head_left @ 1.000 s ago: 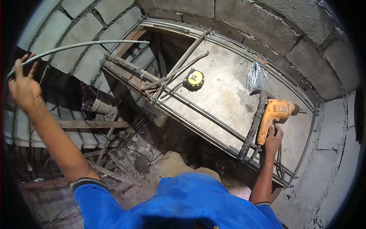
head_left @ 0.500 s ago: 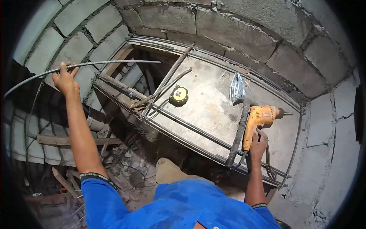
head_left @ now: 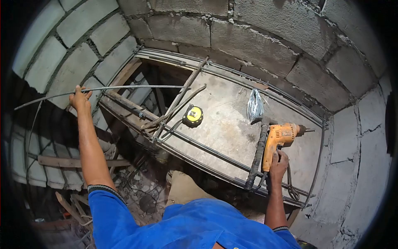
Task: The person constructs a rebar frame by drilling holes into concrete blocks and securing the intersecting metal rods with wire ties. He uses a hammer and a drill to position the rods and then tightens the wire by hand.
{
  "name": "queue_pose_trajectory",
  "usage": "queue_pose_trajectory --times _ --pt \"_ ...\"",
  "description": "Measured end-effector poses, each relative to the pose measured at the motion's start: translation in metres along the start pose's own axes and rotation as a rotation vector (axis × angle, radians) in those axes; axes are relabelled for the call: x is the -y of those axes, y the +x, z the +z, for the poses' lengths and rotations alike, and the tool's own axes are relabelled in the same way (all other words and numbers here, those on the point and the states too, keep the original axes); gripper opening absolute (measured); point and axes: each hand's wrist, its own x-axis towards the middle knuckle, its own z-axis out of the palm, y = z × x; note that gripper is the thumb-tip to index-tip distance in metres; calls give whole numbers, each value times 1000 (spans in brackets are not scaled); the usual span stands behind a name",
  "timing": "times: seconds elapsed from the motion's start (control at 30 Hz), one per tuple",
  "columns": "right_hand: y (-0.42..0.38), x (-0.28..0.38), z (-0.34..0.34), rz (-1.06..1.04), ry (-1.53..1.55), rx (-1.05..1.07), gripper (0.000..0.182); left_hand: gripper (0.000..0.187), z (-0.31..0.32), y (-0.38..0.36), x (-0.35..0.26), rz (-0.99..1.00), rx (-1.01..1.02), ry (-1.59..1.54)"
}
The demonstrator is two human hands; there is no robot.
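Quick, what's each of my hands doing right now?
Left hand: closed on a long metal rod.
Right hand: on the grip of the orange drill.

A pale board [head_left: 226, 135] is carrying a tape measure [head_left: 193, 115], wire [head_left: 255, 106] and a drill [head_left: 280, 143]. A wrapped bar [head_left: 257, 157] is lying beside the drill. Rods [head_left: 207, 150] are running along its edges.

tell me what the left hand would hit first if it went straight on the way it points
Beyond the steel rod it holds, the left hand would probably meet the block wall first, though this single view leaves the depth unclear.
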Motion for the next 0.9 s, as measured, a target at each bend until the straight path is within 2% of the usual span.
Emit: queue_pose_trajectory --times 0.1,0.17,0.27,0.3,0.37,0.4,0.43,0.5,0.57,0.7,0.77,0.83,0.87,0.9 --pt "1 16 -7 42 21 -30 31 28 -10 62 45 -126 65 -18" --pt "7 32 -2 63 23 -82 32 29 -1 82 60 -241 60 86" --pt "11 47 6 25 35 -14 36 31 3 121 107 -264 18 59" --pt "11 49 9 7 4 -22 43 31 1 122 114 -276 -1 74" --pt "7 55 21 -34 -54 5 60 32 8 106 110 -171 51 146" --pt "6 61 21 34 -57 26 67 30 15 98 114 -120 4 119" --pt "5 47 23 58 -32 38 67 28 23 88 114 -64 -45 89" --pt "3 41 26 121 104 47 67 23 38 56 89 25 12 157" --pt "1 55 28 223 209 58 67 19 37 65 100 17 26 -35" --pt "2 72 27 203 41 69 65 20 29 73 107 7 113 -102" --pt "3 65 25 235 -11 64 63 27 27 73 108 -13 162 -157" --pt "3 61 27 261 62 58 62 26 26 67 104 -16 182 -199" --pt "4 47 25 245 3 66 62 28 17 77 112 -16 216 -211" --pt "2 59 28 279 99 62 63 30 10 90 119 -20 258 -231"
